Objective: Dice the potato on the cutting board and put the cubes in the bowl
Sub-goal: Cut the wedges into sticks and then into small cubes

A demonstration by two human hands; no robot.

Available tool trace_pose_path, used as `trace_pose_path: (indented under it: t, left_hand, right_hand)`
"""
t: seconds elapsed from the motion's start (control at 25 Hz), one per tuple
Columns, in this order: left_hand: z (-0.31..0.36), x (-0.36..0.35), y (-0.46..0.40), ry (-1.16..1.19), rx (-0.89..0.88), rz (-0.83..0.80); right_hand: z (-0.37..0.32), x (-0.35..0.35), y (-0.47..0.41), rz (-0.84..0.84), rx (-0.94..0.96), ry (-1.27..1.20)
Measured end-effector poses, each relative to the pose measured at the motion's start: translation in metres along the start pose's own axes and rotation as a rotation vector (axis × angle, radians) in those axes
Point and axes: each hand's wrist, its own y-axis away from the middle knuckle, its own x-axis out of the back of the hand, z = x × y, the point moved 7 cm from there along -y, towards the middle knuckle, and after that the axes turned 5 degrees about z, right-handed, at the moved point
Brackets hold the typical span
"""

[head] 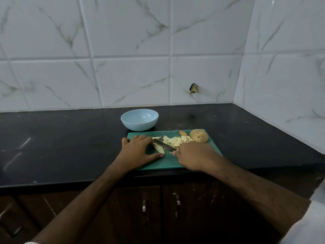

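Your left hand [139, 148]: fingers spread flat, fingertips pinning potato slice [159, 148] to cutting board [165, 162] so it can't slide under the cut. Your right hand [191, 154]: fingers wrapped around knife [164, 145] handle, blade laid across slice. Slice's long axis runs near-to-far, slightly left-leaning; blade crosses it. Cubes [175, 140] heaped behind blade, clear of cut. Whole potato [199, 136] parked at board's far right corner. Bowl [139, 119] just beyond board, holds no cubes.

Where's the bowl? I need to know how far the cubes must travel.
In the head view, the light blue bowl stands on the black counter, just behind the green cutting board's far-left corner.
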Motion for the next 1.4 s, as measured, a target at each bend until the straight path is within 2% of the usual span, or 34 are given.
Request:
trace_pose_path:
  t: [0.44, 0.68, 0.88, 1.08, 1.24, 1.4]
  left_hand:
    - [0.001, 0.0, -0.001, 0.041, 0.031, 0.032]
    - [0.0, -0.004, 0.0, 0.025, 0.051, 0.022]
    - [0.003, -0.003, 0.0, 0.031, 0.025, 0.006]
    - [-0.003, -0.005, 0.001, 0.013, -0.066, -0.117]
    - [-0.01, 0.004, 0.006, -0.022, -0.116, -0.082]
    - [-0.015, 0.005, -0.001, 0.073, 0.007, -0.126]
  right_hand:
    - [-0.017, 0.01, -0.008, -0.13, 0.068, -0.065]
    - [0.007, -0.014, 0.019, -0.196, 0.047, -0.158]
    - [0.023, -0.01, 0.051, -0.166, 0.063, -0.135]
    - [0.014, -0.004, 0.067, -0.08, 0.116, 0.045]
    - [0.01, -0.005, 0.056, -0.02, 0.124, 0.076]
    - [0.014, 0.001, 0.032, -0.013, 0.085, 0.091]
